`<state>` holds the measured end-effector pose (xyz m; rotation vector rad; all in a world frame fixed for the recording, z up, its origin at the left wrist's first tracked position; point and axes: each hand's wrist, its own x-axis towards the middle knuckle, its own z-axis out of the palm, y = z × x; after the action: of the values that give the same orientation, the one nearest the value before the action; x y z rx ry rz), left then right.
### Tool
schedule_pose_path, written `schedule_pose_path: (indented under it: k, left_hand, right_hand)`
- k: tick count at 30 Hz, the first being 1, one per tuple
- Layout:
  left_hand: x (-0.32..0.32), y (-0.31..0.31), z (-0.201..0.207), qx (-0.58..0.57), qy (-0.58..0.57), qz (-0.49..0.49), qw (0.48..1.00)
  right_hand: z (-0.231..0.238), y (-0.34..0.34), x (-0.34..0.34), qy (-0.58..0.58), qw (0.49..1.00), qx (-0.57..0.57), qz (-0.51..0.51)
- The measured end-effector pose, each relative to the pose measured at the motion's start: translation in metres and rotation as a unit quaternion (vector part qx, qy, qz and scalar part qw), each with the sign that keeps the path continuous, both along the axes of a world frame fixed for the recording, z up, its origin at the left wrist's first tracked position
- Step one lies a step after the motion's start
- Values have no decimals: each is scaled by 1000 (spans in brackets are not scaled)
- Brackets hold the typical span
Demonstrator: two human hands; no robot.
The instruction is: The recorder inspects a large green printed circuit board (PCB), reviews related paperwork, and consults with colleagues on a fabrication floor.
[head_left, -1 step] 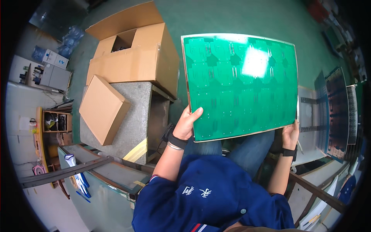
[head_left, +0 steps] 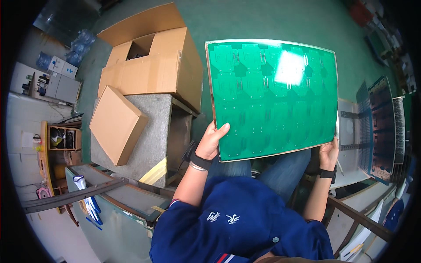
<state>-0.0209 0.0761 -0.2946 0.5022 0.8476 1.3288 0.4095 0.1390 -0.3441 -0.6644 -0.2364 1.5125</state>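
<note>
A large green printed circuit board panel (head_left: 274,103) is held up over my lap, tilted, with a bright glare patch on its upper right. My left hand (head_left: 212,140) grips its lower left edge, the thumb lying on the green face and the fingers hidden behind. At the lower right corner my right hand (head_left: 328,154) closes on the edge, most of its fingers behind the panel. Dark bands circle both wrists. Rows of repeated board outlines and small holes cover the panel.
On my left a grey-topped stand (head_left: 151,127) bears a flat closed carton (head_left: 117,125), with a large open carton (head_left: 144,65) behind it. More panels stand upright in a rack (head_left: 381,127) at my right. A blue-and-white glove (head_left: 90,201) lies at lower left.
</note>
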Motion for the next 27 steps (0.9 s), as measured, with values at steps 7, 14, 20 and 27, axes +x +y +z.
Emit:
schedule_pose_path:
  k: [7, 14, 20, 27]
  left_hand:
    - [-4, 0, 0, 5, -2, -1, 1000]
    - [-4, 0, 0, 2, -2, -6, 1000]
    - [-4, -2, -1, -3, 5, -7, 1000]
    - [-6, -1, -3, -1, 0, -12, 1000]
  right_hand:
    - [7, -2, -11, 13, 1000, -7, -12]
    - [1, -1, -4, -2, 999, -25, -24]
    - [-5, -3, 0, 21, 1000, -1, -5]
    - [-4, -2, -6, 26, 1000, -7, -6]
